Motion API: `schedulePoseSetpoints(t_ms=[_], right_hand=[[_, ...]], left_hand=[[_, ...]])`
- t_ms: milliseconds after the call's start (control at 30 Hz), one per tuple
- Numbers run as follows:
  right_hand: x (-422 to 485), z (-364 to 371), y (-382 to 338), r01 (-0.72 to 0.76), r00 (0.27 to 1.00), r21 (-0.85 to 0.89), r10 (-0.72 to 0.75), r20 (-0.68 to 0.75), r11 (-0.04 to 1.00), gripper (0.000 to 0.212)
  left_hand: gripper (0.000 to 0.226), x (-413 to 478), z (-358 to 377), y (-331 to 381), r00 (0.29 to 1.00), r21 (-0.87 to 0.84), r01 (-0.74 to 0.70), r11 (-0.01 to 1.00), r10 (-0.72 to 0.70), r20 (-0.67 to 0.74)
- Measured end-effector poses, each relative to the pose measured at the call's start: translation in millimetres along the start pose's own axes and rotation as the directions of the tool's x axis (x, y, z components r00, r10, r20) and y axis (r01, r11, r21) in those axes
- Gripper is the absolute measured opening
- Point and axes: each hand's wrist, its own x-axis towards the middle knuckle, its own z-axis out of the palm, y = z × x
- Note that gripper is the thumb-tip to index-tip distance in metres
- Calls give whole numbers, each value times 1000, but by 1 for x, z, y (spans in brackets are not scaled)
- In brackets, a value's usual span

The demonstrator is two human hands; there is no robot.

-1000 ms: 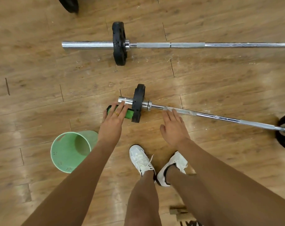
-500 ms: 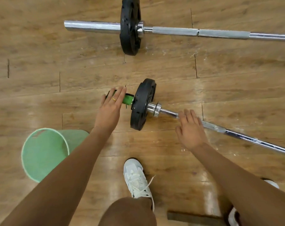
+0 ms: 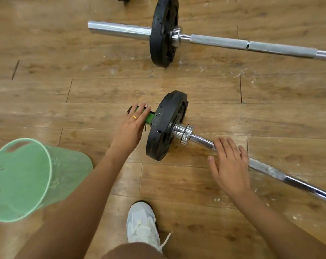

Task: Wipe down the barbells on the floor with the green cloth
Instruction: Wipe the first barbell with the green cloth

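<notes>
Two barbells lie on the wooden floor. The near barbell (image 3: 201, 139) carries a black plate (image 3: 164, 128) and runs off to the lower right. My left hand (image 3: 132, 126) holds the green cloth (image 3: 149, 117) wrapped over the bar's sleeve end, left of the plate; the sleeve is hidden under cloth and hand. My right hand (image 3: 229, 165) lies with straight fingers on the shaft just right of the collar. The far barbell (image 3: 222, 42) with its own black plate (image 3: 164, 32) lies across the top.
A pale green plastic basket (image 3: 22, 180) lies on its side at the lower left, beside my left forearm. My white shoe (image 3: 141, 225) stands at the bottom centre. White specks dot the floor around both bars.
The view has drawn closer to the near barbell. My left hand stays on the cloth at the sleeve end, and my right hand stays on the shaft.
</notes>
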Motion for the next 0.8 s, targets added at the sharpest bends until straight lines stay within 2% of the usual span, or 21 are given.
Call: schedulePoseSetpoints(t_ms=[200, 300, 367, 433, 500, 700, 800], right_hand=[[8, -7, -10, -27, 998, -44, 30, 64, 999, 59], [10, -2, -9, -27, 996, -68, 33, 84, 997, 61], [12, 0, -11, -47, 995, -75, 53, 85, 996, 58], [15, 0, -10, -66, 991, -69, 73, 109, 995, 56], [17, -1, -8, -81, 984, -61, 89, 154, 995, 57], [17, -7, -11, -111, 965, -31, 116, 235, 993, 61], [16, -8, -13, -121, 963, -34, 126, 239, 992, 61]], left_hand=[[64, 1, -6, -9, 999, -182, 35, 983, -37, -5], [53, 17, -5, -9, 999, -118, -29, 993, 27, -19], [57, 23, -2, -6, 997, -118, 45, 992, -52, -60], [60, 25, 0, -1, 988, -212, 102, 972, -124, -94], [61, 22, 4, 2, 986, -309, 104, 945, -139, -94], [58, 3, 14, -14, 997, -315, -11, 949, -13, -73], [47, 12, 12, -7, 987, -480, 109, 871, -151, -49]])
